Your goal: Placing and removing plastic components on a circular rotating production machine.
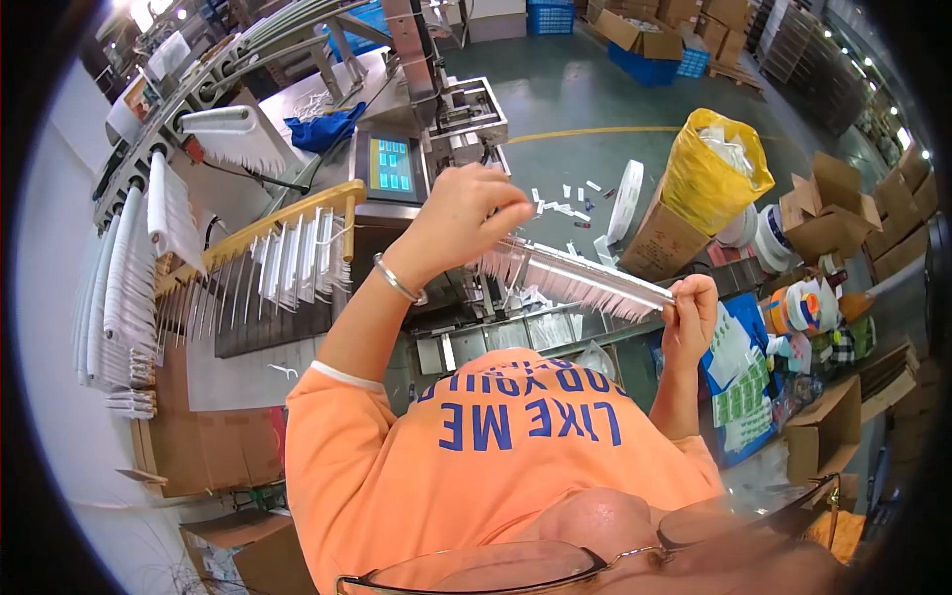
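Observation:
A long white strip with a row of thin, pale fringe-like pieces (585, 275) hanging from it slants across in front of my orange shirt. My right hand (691, 309) pinches its right end between thumb and fingers. Over the strip's left end is my left hand (471, 216), with a silver bangle on the wrist. Its fingers are curled in with the thumb alongside, and whatever they hold, if anything, is hidden. Just left of that hand is a machine's touch screen (390, 165). Below the strip runs a metal track (535, 329) with white scraps about it.
To the left, a yellow rack (268, 230) with metal rods carries several white cards. White fringed rolls (119, 288) hang at the far left. A yellow bag (709, 169) of white waste stands ahead on the right, near cardboard boxes (831, 205). White scraps litter the floor.

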The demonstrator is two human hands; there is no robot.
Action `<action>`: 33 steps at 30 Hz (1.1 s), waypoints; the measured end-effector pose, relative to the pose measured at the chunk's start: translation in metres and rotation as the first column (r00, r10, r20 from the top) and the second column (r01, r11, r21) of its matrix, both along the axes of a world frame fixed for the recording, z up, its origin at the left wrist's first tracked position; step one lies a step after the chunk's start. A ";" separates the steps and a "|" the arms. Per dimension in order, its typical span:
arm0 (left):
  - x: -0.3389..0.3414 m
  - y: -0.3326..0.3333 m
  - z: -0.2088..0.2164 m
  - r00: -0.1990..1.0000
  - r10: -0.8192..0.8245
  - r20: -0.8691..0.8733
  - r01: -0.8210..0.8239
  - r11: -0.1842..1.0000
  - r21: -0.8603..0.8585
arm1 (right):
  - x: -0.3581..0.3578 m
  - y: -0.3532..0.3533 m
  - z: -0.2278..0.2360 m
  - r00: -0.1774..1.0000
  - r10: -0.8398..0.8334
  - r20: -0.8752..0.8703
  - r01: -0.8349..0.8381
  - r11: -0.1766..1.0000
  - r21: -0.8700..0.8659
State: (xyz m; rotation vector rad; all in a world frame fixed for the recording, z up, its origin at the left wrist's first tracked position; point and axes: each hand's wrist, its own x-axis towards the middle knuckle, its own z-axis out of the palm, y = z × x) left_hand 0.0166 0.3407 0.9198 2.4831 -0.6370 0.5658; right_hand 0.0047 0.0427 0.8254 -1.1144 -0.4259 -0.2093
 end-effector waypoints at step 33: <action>-0.015 0.000 -0.039 0.959 -0.123 -0.256 -0.125 0.628 -0.768 | 0.053 -0.022 0.013 0.996 -0.087 0.032 0.084 0.993 0.087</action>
